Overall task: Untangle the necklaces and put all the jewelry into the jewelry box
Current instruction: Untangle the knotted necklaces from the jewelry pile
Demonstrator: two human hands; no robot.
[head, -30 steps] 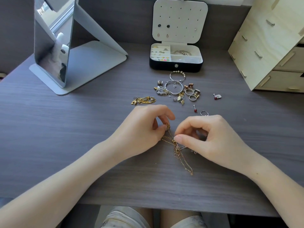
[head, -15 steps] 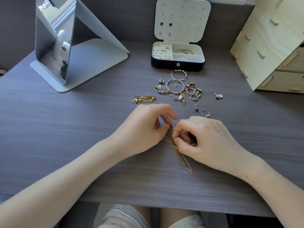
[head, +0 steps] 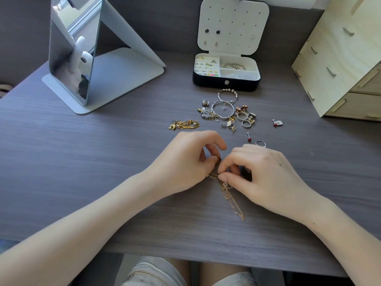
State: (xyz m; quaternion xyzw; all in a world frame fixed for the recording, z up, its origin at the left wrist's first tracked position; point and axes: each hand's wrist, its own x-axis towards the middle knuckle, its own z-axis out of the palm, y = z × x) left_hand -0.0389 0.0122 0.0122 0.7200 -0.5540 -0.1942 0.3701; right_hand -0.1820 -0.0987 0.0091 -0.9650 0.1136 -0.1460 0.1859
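Desk (head: 82, 162): fingers (head: 225, 178) tight on tangled necklaces (head: 231, 199)

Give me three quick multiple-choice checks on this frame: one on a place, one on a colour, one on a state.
1. Where does the mirror stand, relative to the jewelry box?
A) To its right
B) To its left
C) Inside it

2. What colour is the chain that the left hand and right hand pinch?
A) Blue
B) Black
C) Gold

3. The lid of the jewelry box is:
A) Open and upright
B) Shut
C) Taken off

Answers:
1 B: the mirror is at the far left of the desk, and the jewelry box is at mid-back.
2 C: the links trailing toward the near edge look gold.
3 A: the lid stands up behind the jewelry box with its inner side facing the camera.
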